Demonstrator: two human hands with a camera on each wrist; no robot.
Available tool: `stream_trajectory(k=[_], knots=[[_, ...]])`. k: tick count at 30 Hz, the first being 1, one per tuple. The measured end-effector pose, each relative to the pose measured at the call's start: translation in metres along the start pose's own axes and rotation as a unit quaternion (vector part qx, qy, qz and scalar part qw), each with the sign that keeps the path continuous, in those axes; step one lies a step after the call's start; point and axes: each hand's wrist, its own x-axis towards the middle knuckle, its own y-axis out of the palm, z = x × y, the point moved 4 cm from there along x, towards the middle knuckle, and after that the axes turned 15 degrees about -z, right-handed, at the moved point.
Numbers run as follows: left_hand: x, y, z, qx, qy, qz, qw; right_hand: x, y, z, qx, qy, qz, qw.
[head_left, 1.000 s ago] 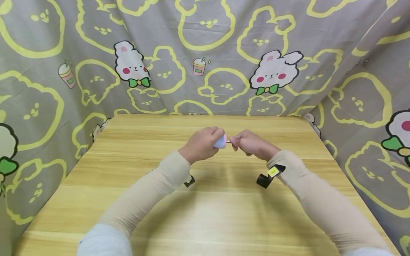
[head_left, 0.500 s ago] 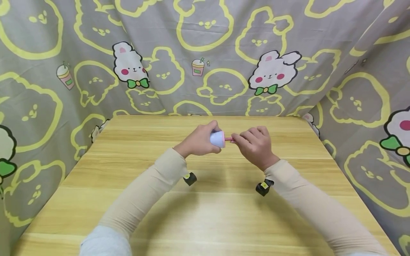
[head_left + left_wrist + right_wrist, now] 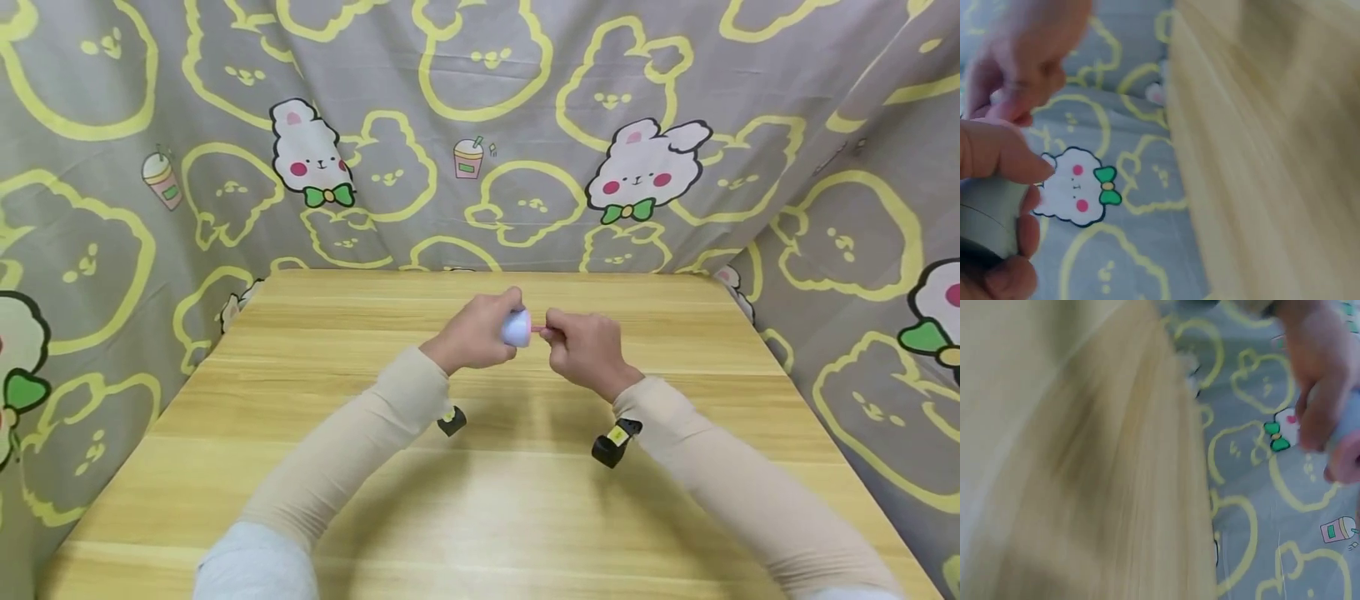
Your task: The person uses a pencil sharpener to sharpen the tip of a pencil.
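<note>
Above the far half of the table, my left hand (image 3: 476, 333) grips a light blue pencil sharpener (image 3: 516, 329) with a pink end facing right. From that end comes a thin reddish pencil (image 3: 537, 328), pinched between thumb and fingers of my right hand (image 3: 588, 346). Both lie roughly level, end to end. Left thumb and fingers wrap the body of the sharpener (image 3: 988, 215) at the left wrist view's edge. The right wrist view shows the pink end (image 3: 1346, 462) with a dark hole at the frame edge; the pencil's tip is hidden inside.
The wood-grain table (image 3: 480, 517) lies below both forearms. A grey curtain (image 3: 420, 75) with yellow cartoon outlines hangs behind it and along both sides. Small black cameras (image 3: 611, 450) hang under the wrists.
My right hand has turned about the pencil, from knuckles forward to fingers spread on top and now to curled in. The left hand has shifted slightly, still gripping the sharpener.
</note>
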Motion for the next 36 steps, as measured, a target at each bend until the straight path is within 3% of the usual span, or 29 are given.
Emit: stream_trajectory(k=[1,2,3,5,6,7,8,9,10,11,13,16,17,18,20,22,25,28,32,36], knots=[[-0.001,0.001,-0.001,0.026,0.036,-0.016,0.9989,0.002,0.000,-0.002,0.026,0.063,0.051,0.996],[-0.002,0.001,-0.003,0.052,0.072,-0.031,0.9955,0.004,0.001,-0.004,0.062,0.136,0.105,0.983],[-0.003,0.002,-0.005,0.074,0.106,-0.042,0.9907,0.005,0.001,-0.006,0.099,0.210,0.155,0.960],[-0.006,0.004,-0.008,0.104,0.160,-0.055,0.9800,0.006,0.000,-0.011,0.156,0.343,0.238,0.895],[-0.006,0.004,-0.009,0.111,0.172,-0.055,0.9771,0.007,-0.001,-0.012,0.176,0.392,0.267,0.863],[-0.006,0.004,-0.009,0.114,0.175,-0.053,0.9764,0.009,-0.002,-0.013,0.190,0.422,0.288,0.838],[-0.006,0.003,-0.009,0.111,0.172,-0.049,0.9775,0.010,-0.004,-0.015,0.195,0.438,0.300,0.825],[-0.004,0.002,-0.009,0.104,0.161,-0.043,0.9805,0.013,-0.006,-0.015,0.192,0.437,0.302,0.825],[-0.002,0.000,-0.008,0.093,0.142,-0.037,0.9849,0.015,-0.007,-0.016,0.184,0.422,0.295,0.837],[0.001,-0.002,-0.007,0.073,0.115,-0.028,0.9903,0.018,-0.008,-0.015,0.176,0.395,0.279,0.857],[0.006,-0.007,-0.004,0.024,0.050,-0.008,0.9984,0.022,-0.011,-0.014,0.152,0.321,0.229,0.906],[0.011,-0.010,0.003,-0.051,-0.045,0.034,0.9971,0.023,-0.016,-0.008,0.112,0.152,0.125,0.974],[0.011,-0.011,0.005,-0.075,-0.073,0.047,0.9934,0.021,-0.017,-0.006,0.093,0.084,0.088,0.988],[0.011,-0.011,0.008,-0.097,-0.098,0.061,0.9886,0.019,-0.018,-0.004,0.073,0.016,0.048,0.996],[0.009,-0.010,0.011,-0.149,-0.145,0.085,0.9745,0.013,-0.019,-0.001,0.028,-0.097,-0.036,0.994],[0.006,-0.009,0.012,-0.206,-0.183,0.106,0.9554,0.005,-0.018,-0.001,-0.013,-0.164,-0.113,0.980],[0.002,-0.007,0.011,-0.282,-0.227,0.135,0.9224,-0.004,-0.018,-0.003,-0.034,-0.191,-0.201,0.960],[0.000,-0.006,0.010,-0.329,-0.242,0.157,0.8992,-0.009,-0.017,-0.006,-0.036,-0.190,-0.261,0.946],[0.000,-0.007,0.008,-0.366,-0.250,0.172,0.8799,-0.010,-0.011,-0.009,-0.010,-0.199,-0.297,0.934],[0.002,-0.007,0.010,-0.373,-0.255,0.174,0.8749,-0.008,-0.004,-0.008,0.023,-0.214,-0.287,0.934]])
